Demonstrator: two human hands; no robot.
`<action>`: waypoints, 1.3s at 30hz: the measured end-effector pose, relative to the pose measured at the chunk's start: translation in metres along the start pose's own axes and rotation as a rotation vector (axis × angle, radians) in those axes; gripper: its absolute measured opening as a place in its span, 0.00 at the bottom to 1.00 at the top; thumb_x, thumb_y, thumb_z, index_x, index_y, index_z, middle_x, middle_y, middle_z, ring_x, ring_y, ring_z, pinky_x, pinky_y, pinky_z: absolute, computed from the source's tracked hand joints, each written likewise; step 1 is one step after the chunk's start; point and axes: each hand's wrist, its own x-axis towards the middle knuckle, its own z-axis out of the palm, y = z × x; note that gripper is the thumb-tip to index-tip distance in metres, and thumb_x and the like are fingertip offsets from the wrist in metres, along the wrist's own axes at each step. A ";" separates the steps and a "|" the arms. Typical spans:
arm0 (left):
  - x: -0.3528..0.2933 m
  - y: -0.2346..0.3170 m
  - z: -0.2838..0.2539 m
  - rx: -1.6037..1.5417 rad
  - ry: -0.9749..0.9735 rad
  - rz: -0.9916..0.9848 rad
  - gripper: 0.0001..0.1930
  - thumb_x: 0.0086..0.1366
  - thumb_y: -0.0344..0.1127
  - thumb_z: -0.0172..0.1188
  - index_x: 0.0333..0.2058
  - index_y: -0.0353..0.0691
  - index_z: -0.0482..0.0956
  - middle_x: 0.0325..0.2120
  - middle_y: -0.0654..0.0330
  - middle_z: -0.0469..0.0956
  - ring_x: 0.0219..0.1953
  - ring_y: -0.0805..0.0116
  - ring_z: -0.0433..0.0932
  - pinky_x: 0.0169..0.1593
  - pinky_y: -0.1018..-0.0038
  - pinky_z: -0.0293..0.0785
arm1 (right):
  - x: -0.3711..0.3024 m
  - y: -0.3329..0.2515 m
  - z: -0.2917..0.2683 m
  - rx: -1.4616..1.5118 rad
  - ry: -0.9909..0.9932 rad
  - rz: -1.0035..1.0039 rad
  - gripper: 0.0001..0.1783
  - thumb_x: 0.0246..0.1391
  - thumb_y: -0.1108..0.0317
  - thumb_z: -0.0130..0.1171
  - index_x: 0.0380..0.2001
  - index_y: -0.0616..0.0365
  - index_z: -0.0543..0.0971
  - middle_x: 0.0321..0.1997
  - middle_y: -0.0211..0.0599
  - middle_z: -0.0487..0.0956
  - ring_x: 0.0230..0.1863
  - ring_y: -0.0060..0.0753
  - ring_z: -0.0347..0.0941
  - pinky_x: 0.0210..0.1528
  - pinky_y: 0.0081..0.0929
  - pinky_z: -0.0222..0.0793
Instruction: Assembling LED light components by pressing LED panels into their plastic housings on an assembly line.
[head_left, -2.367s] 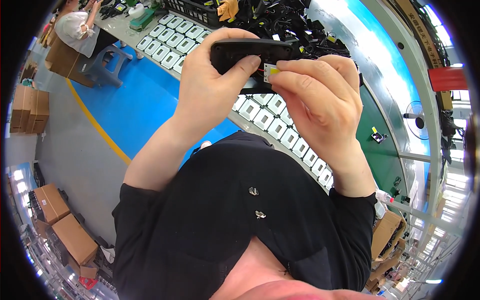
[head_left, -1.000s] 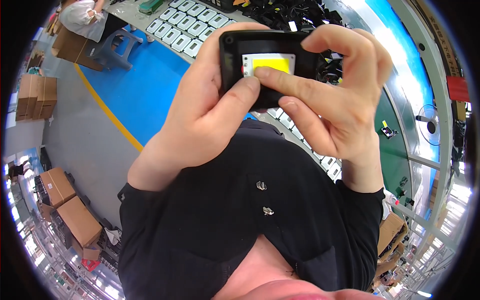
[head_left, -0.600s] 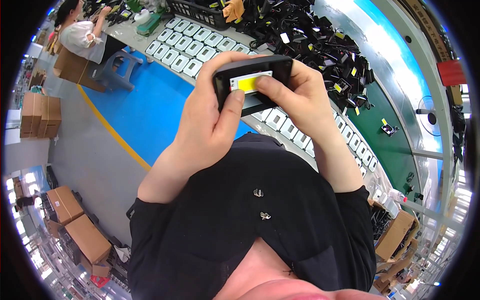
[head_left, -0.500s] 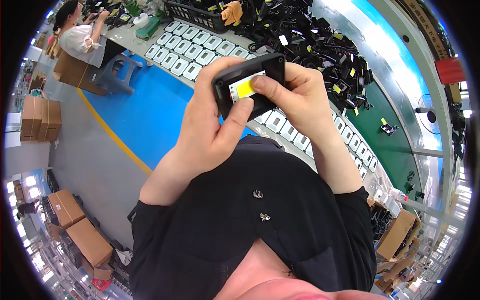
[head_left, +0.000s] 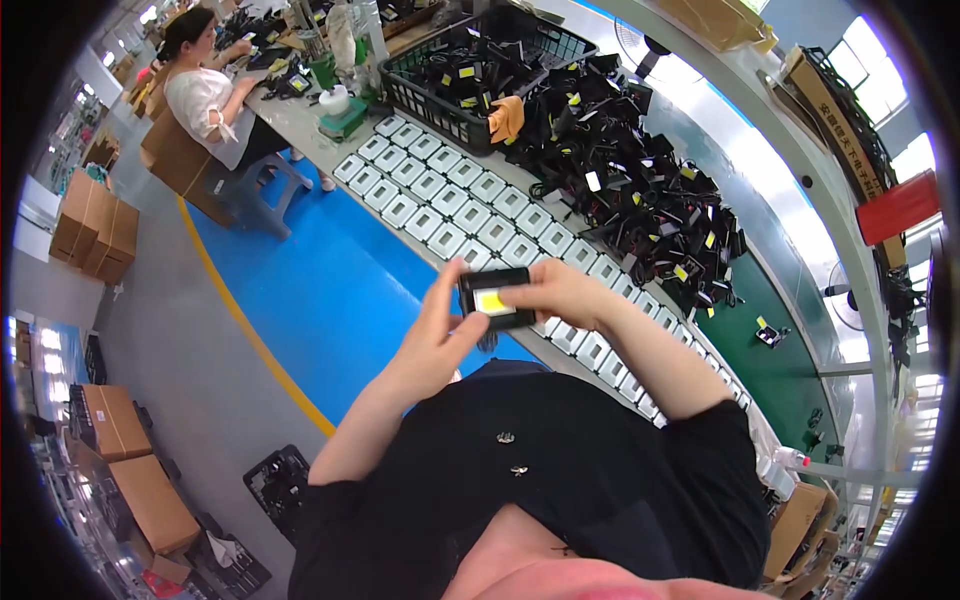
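Between my two hands is a black rectangular lamp housing (head_left: 511, 318) with a white plate and a yellow LED panel (head_left: 489, 301) inside it. My left hand (head_left: 437, 340) grips the housing's left side, its thumb at the lower edge near the panel. From the right, my right hand (head_left: 565, 295) holds the housing, with the thumb lying over the panel's right part. Both hands are closed on it, and the fingers behind are hidden. Just beyond the housing, rows of white-framed lamp parts (head_left: 443, 240) lie on the workbench.
A heap of black lamp units with cables (head_left: 640, 180) covers the far right of the bench. Behind the rows stands a black plastic crate (head_left: 440, 112) with an orange cloth (head_left: 507, 120) at its corner. A co-worker (head_left: 205, 95) sits far left, near a grey stool (head_left: 270, 195).
My hands have lowered the housing toward the bench edge, away from the camera. The view has shifted, showing more of the crate and the rows. Both hands still hold the housing.
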 end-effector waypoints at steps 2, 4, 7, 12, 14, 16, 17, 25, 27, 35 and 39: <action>-0.012 0.004 -0.013 0.002 0.114 0.051 0.30 0.65 0.34 0.44 0.63 0.43 0.43 0.60 0.51 0.51 0.46 0.63 0.73 0.42 0.72 0.70 | 0.044 -0.006 -0.020 0.002 0.090 0.055 0.21 0.42 0.49 0.64 0.18 0.58 0.73 0.13 0.26 0.67 0.13 0.17 0.61 0.13 0.15 0.52; -0.014 0.009 -0.024 0.031 0.211 0.058 0.29 0.66 0.35 0.43 0.63 0.43 0.44 0.60 0.50 0.50 0.46 0.63 0.73 0.43 0.73 0.69 | 0.096 -0.033 -0.050 0.204 0.104 -0.144 0.19 0.45 0.53 0.63 0.17 0.55 0.72 0.11 0.23 0.63 0.12 0.17 0.57 0.14 0.18 0.51; -0.008 0.005 -0.028 0.052 0.227 0.014 0.27 0.65 0.34 0.44 0.62 0.43 0.48 0.60 0.51 0.52 0.46 0.64 0.73 0.43 0.74 0.69 | 0.140 -0.113 -0.093 0.636 0.051 -0.625 0.13 0.50 0.62 0.60 0.31 0.62 0.76 0.28 0.34 0.75 0.26 0.23 0.67 0.22 0.20 0.60; 0.011 0.005 -0.002 0.028 0.183 -0.078 0.25 0.65 0.31 0.46 0.60 0.37 0.52 0.59 0.54 0.55 0.45 0.66 0.73 0.43 0.74 0.69 | 0.155 -0.121 -0.117 0.330 0.393 -0.465 0.16 0.45 0.59 0.59 0.32 0.60 0.79 0.28 0.34 0.79 0.28 0.25 0.73 0.32 0.25 0.70; 0.010 0.007 0.008 0.069 0.172 -0.106 0.24 0.65 0.31 0.45 0.59 0.37 0.55 0.57 0.55 0.58 0.45 0.66 0.73 0.43 0.75 0.68 | 0.124 -0.071 -0.106 -0.105 0.378 -0.564 0.19 0.42 0.57 0.61 0.38 0.55 0.80 0.28 0.33 0.80 0.28 0.21 0.73 0.32 0.21 0.70; 0.017 0.004 0.011 0.098 0.113 -0.143 0.23 0.65 0.31 0.45 0.58 0.37 0.57 0.56 0.55 0.60 0.45 0.66 0.73 0.43 0.75 0.68 | 0.049 -0.028 -0.117 -0.231 0.447 -0.449 0.17 0.43 0.58 0.60 0.34 0.59 0.81 0.27 0.34 0.79 0.30 0.21 0.73 0.36 0.21 0.69; 0.026 0.005 0.021 0.110 0.065 -0.161 0.22 0.65 0.30 0.46 0.57 0.38 0.59 0.55 0.55 0.62 0.45 0.66 0.73 0.43 0.75 0.68 | 0.049 0.031 -0.156 -0.166 0.595 -0.413 0.16 0.44 0.60 0.60 0.35 0.57 0.81 0.28 0.33 0.80 0.29 0.21 0.74 0.36 0.20 0.70; 0.032 -0.005 0.080 0.184 -0.011 -0.322 0.19 0.65 0.31 0.47 0.55 0.39 0.63 0.51 0.55 0.67 0.44 0.69 0.72 0.43 0.77 0.68 | -0.215 0.363 -0.362 -0.030 1.665 0.274 0.22 0.43 0.60 0.56 0.44 0.55 0.77 0.45 0.40 0.77 0.47 0.35 0.73 0.51 0.28 0.66; 0.034 -0.004 0.102 0.218 -0.008 -0.350 0.19 0.65 0.32 0.48 0.54 0.40 0.64 0.50 0.57 0.68 0.44 0.70 0.72 0.42 0.78 0.68 | -0.262 0.421 -0.392 0.070 1.696 0.443 0.28 0.43 0.57 0.55 0.50 0.54 0.72 0.52 0.42 0.73 0.53 0.40 0.69 0.56 0.31 0.63; 0.038 0.012 0.177 0.307 -0.041 -0.436 0.17 0.65 0.30 0.46 0.53 0.36 0.65 0.49 0.56 0.69 0.44 0.69 0.72 0.43 0.78 0.68 | -0.298 0.468 -0.487 0.242 1.705 0.387 0.28 0.53 0.53 0.44 0.59 0.41 0.62 0.57 0.47 0.67 0.58 0.49 0.62 0.60 0.35 0.56; 0.039 0.018 0.198 0.341 0.015 -0.443 0.17 0.65 0.30 0.46 0.52 0.36 0.65 0.48 0.56 0.69 0.44 0.70 0.72 0.43 0.78 0.68 | -0.292 0.467 -0.511 0.487 1.588 0.332 0.25 0.54 0.49 0.43 0.56 0.40 0.63 0.33 0.25 0.68 0.32 0.25 0.64 0.37 0.34 0.62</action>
